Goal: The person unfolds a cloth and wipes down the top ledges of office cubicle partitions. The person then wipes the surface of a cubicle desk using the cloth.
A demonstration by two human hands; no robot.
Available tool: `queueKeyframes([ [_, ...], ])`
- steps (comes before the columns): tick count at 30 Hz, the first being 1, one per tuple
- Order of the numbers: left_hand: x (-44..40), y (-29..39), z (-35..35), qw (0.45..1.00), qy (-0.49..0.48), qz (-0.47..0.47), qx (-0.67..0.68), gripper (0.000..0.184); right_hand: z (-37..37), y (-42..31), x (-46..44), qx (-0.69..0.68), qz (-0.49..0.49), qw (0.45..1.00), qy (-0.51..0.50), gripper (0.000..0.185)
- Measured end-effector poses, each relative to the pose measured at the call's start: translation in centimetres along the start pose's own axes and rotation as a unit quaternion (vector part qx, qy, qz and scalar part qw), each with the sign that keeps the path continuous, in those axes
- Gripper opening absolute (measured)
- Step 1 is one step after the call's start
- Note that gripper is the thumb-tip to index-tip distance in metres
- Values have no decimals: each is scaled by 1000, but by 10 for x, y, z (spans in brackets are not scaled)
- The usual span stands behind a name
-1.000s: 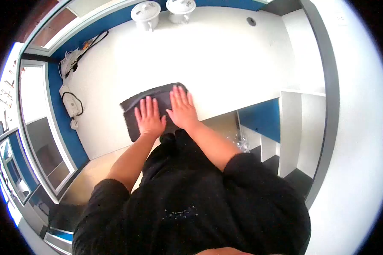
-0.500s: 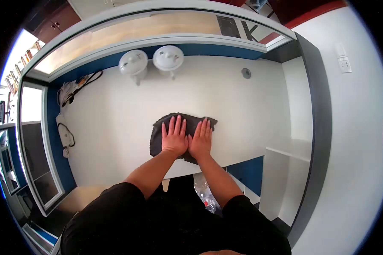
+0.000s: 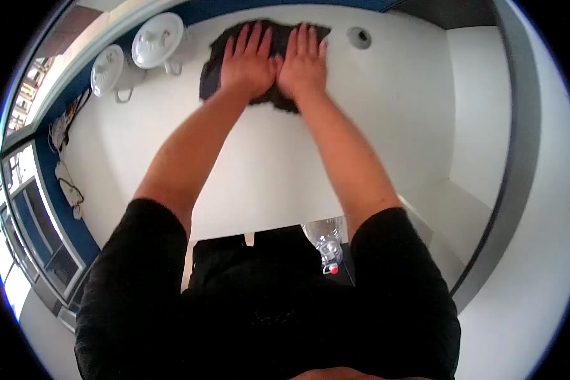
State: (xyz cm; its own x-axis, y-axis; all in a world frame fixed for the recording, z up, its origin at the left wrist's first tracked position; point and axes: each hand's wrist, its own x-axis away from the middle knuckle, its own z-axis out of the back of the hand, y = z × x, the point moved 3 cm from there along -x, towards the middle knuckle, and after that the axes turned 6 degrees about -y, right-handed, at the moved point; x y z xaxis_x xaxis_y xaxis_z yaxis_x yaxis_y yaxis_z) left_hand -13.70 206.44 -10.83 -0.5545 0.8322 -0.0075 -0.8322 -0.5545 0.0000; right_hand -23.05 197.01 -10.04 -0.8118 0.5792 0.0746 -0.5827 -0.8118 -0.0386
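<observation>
A dark grey cloth (image 3: 212, 79) with a wavy edge lies spread on the white desk (image 3: 266, 164), toward its far side. My left hand (image 3: 249, 66) rests flat on the cloth, fingers stretched forward. Beside it, my right hand (image 3: 302, 66) is also flat on the cloth, near its right end. The two thumbs meet or nearly meet in the middle. Both arms reach far out over the desk. The palms hide the cloth's centre.
Two white lidded mugs, a nearer one (image 3: 111, 71) and another (image 3: 159, 41), stand at the back left. A grey round cable grommet (image 3: 359, 38) sits right of the cloth. Cables and a power strip (image 3: 68, 183) line the left edge. A clear plastic bottle (image 3: 326, 240) is below the front edge.
Both hands and the cloth have moved forward across the desk, from near the front edge to the far side. My view has shifted, and the arms are more stretched.
</observation>
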Motion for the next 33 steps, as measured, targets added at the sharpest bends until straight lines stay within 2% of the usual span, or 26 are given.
queueKeyframes([
  [2,-20,5,-4,998,54,-35,8,66,-1,13,-11,3,4,997,71,66],
  [3,-29,5,7,999,14,-43,30,74,2,17,-12,4,10,994,113,66],
  [4,-33,2,11,1000,-5,-28,11,73,20,15,-23,-29,-20,997,-64,73],
  [5,-32,11,18,1000,-21,-23,-4,72,19,18,-20,-73,-18,997,-26,75],
  [7,-23,18,29,999,-9,3,33,73,14,19,-11,-76,-46,996,27,75],
  [9,-8,21,25,996,83,18,20,71,23,15,16,-113,-25,987,114,67],
  [11,3,24,13,991,129,2,18,70,11,11,29,-57,65,991,101,59],
  [12,8,26,4,991,134,-12,22,67,-1,8,45,-122,114,978,127,55],
  [13,18,27,1,989,137,-38,34,65,-15,9,55,-118,112,979,122,55],
  [15,50,39,3,990,120,-45,59,62,-39,16,78,-222,104,968,47,62],
  [16,69,48,2,995,63,-46,63,66,-31,17,110,-195,85,971,108,53],
  [17,93,65,1,999,32,-40,-2,67,-31,24,139,-149,61,979,127,50],
  [19,145,97,13,997,0,-80,8,68,-18,41,202,-148,-6,979,137,50],
  [21,197,115,16,985,-23,-164,49,69,-17,50,263,-120,-99,976,150,52],
  [23,239,125,8,965,-39,-252,65,66,-28,55,311,-99,-175,972,118,58],
  [25,272,135,15,954,-99,-280,46,66,-35,51,345,-98,-244,965,24,63],
  [28,294,144,22,945,-202,-251,53,71,-41,36,367,-52,-306,950,16,67],
  [30,283,154,22,943,-212,-252,45,70,-31,32,359,-123,-380,916,50,77],
  [33,263,169,25,935,-251,-251,23,69,-35,50,340,-79,-376,918,100,86],
])
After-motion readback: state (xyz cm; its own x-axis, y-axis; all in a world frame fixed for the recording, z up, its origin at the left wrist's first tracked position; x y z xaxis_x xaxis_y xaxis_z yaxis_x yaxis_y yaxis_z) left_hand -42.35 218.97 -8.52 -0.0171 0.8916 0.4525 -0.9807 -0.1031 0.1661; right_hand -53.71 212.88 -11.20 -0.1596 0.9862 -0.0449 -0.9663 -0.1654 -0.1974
